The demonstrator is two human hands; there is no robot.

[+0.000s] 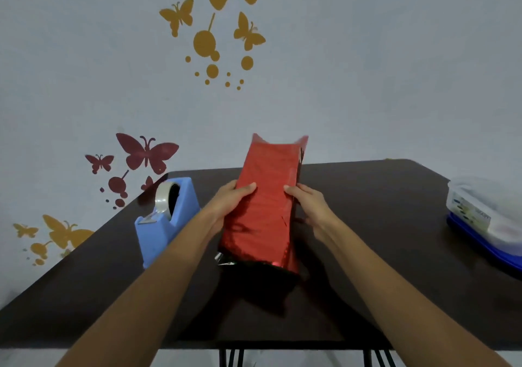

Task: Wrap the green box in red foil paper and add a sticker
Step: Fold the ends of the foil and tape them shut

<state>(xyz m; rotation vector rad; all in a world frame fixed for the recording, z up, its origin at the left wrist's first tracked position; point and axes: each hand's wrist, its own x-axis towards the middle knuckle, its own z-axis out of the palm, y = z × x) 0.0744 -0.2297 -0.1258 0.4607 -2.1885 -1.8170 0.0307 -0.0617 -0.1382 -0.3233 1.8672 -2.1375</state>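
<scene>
The box, covered in red foil paper (265,197), stands tilted on the dark table (367,225), its near end resting on the tabletop and its far end raised. No green shows; the box is hidden under the foil. Loose foil flaps stick up at the far end and a silver edge curls out at the near left corner. My left hand (226,205) grips the left side with the thumb on the top face. My right hand (308,205) grips the right side the same way.
A blue tape dispenser (166,219) with a clear tape roll stands on the table to the left of the box. A lidded plastic container (485,214) on a blue base sits at the right edge. Behind the table is a wall with butterfly decals.
</scene>
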